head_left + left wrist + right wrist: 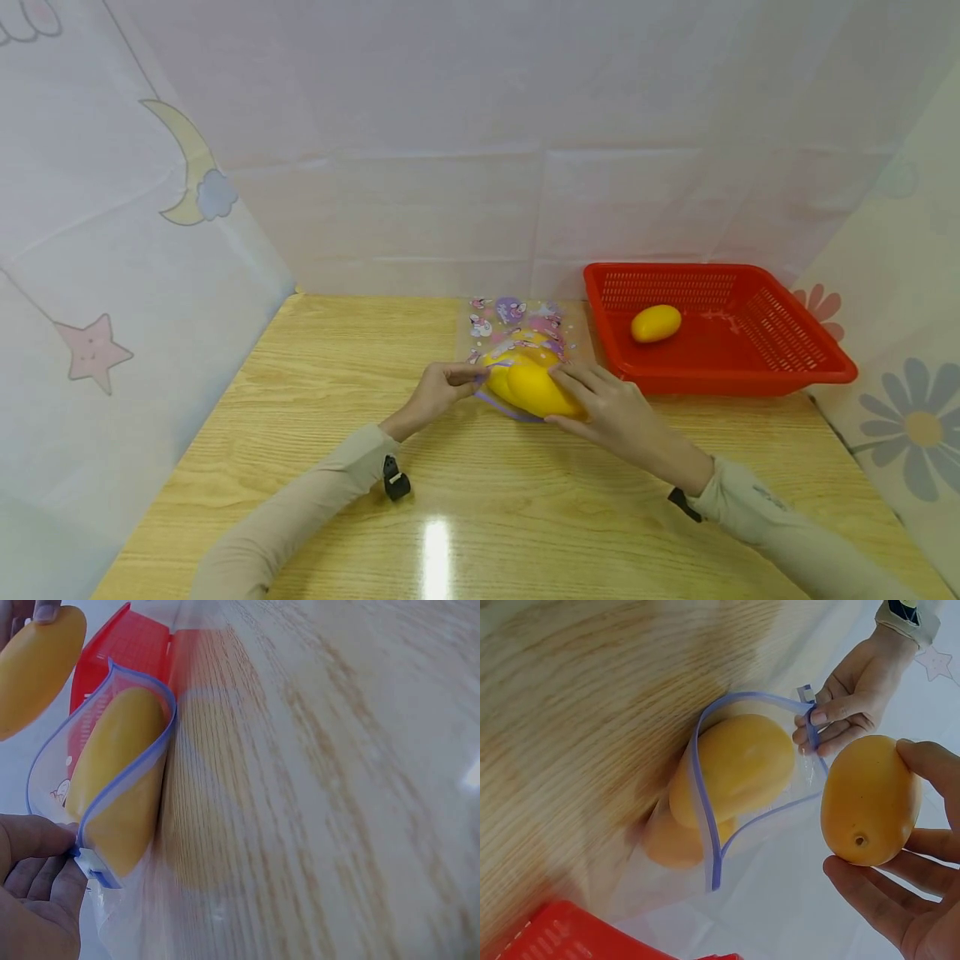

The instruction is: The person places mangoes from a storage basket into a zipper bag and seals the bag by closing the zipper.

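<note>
A clear zip bag (483, 321) with printed cartoon figures and a purple-blue rim lies on the table, its mouth spread toward me. My left hand (435, 396) pinches the rim at its left corner, beside the slider (96, 866). My right hand (622, 417) grips a yellow mango (870, 799) just outside the mouth, thumb on one side and fingers on the other. A small hole shows at this mango's end. Within the bag, one mango (742, 761) sits near the mouth and another mango (671, 844) lies deeper, partly covered.
A red plastic basket (705, 379) with slotted walls stands on the right, near the back of the table, close to the bag. One yellow mango (656, 323) lies in it. Patterned cloth (420, 208) rises behind the wooden table (322, 367) and along both sides.
</note>
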A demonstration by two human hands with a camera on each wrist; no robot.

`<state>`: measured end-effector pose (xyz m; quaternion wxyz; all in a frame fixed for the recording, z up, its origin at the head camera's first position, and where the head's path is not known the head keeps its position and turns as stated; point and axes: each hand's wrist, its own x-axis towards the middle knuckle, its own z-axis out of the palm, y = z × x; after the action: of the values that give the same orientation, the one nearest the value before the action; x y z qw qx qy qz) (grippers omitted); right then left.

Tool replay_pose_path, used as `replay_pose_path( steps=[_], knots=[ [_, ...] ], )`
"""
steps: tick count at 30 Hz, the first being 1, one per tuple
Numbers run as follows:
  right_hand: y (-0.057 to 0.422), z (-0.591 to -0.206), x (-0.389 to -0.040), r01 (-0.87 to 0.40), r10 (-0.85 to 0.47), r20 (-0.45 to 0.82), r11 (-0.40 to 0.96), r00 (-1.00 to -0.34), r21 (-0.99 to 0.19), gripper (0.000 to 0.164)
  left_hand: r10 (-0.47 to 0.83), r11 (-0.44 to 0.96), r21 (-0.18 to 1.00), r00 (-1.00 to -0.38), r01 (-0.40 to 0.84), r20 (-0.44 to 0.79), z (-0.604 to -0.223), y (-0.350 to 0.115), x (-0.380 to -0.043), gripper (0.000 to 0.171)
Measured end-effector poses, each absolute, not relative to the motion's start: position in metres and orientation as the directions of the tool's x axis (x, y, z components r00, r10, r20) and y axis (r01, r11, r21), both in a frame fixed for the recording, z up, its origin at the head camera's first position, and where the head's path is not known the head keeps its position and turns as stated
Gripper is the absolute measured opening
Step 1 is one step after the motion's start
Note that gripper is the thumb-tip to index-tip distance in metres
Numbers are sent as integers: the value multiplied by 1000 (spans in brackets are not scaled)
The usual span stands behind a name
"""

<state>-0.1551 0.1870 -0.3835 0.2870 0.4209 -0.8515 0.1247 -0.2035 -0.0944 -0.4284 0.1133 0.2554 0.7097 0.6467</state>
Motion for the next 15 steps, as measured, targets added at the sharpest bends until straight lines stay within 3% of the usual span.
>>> replay_pose_path(
  steps=[15],
  knots=[
    [178,-393,-151,-786,-672,541,617,-505,32,62,502,37,977,-849,209,163,-428,-94,-204,29]
  ],
)
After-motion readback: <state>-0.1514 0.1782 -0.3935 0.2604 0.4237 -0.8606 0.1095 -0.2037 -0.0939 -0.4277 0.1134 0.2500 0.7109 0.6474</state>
